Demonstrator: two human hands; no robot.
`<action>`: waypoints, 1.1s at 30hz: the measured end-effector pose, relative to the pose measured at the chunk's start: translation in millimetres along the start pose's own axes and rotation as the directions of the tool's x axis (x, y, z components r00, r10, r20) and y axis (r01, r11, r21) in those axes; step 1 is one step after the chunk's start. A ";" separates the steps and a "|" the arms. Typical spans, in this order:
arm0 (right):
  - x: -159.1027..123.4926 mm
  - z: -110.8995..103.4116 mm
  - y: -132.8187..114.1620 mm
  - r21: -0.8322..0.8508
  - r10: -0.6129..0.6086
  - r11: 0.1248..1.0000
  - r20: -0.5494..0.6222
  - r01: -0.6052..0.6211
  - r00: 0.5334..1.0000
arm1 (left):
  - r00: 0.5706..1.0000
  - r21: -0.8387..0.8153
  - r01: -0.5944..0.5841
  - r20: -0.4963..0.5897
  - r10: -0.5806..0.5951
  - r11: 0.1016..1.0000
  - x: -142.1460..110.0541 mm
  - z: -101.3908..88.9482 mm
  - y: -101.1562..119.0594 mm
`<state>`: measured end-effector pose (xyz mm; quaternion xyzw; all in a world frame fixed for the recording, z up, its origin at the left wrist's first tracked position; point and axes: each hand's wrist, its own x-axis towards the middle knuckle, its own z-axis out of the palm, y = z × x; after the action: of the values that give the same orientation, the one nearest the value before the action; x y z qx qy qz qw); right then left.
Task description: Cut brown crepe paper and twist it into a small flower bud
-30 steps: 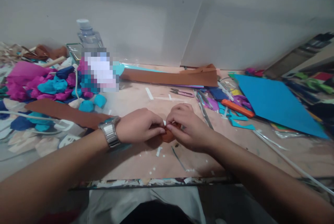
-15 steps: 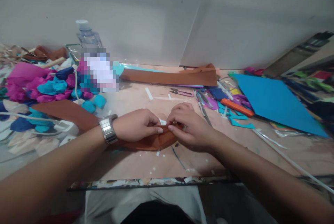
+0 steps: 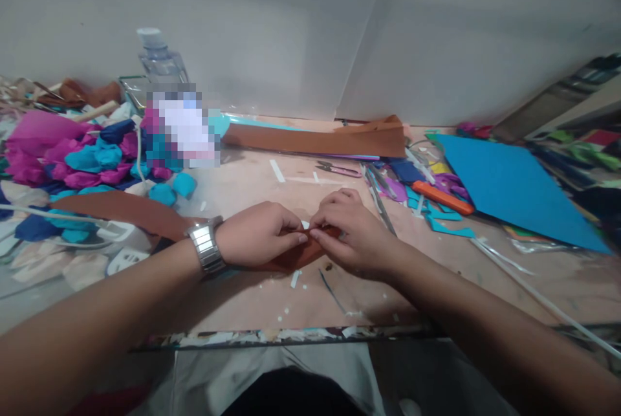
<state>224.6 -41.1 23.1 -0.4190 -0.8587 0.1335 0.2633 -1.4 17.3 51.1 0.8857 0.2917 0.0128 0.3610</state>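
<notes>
A long strip of brown paper (image 3: 127, 208) runs from the pile at the left, under my left wrist, to my fingers at the middle of the table. My left hand (image 3: 264, 233), with a metal watch on its wrist, pinches the strip's upper edge between thumb and forefinger. Close beside it, my right hand (image 3: 353, 235) pinches the same edge, its thumb and curled fingers nearly meeting the left ones. Between the hands the paper looks gathered or folded, and its lower part hangs toward the table. My fingers hide most of the pinched edge.
Pink thread snips (image 3: 339, 170), an orange cutter (image 3: 442, 197) and a blue sheet (image 3: 519, 189) lie beyond and to the right. More brown paper (image 3: 310, 139) rests by the wall. At left stand a bottle (image 3: 162, 60) and colourful crumpled pieces (image 3: 97, 154) beside a white power strip (image 3: 127, 248).
The brown strip has shifted and turned under my left hand, with less of it showing below the fingers. Both hands keep their pinch in nearly the same place.
</notes>
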 end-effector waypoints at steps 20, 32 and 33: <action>0.0 2.3 3.3 -0.015 -0.077 0.997 -0.098 0.076 0.992 | 0.997 0.078 0.030 0.064 -0.035 0.996 -1.1 -3.4 -0.5; -0.6 2.3 4.2 0.000 -0.113 0.994 -0.112 0.114 0.987 | 0.995 0.070 0.059 0.075 -0.064 0.996 -4.5 -5.0 0.1; -0.7 2.1 4.1 -0.002 -0.115 0.993 -0.112 0.116 0.987 | 0.995 0.066 0.061 0.077 -0.066 0.996 -4.6 -5.3 0.8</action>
<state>226.4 -39.2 19.3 -0.3747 -0.8650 0.0964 0.3193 -6.1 17.7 56.5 0.8867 0.3055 -0.0430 0.3443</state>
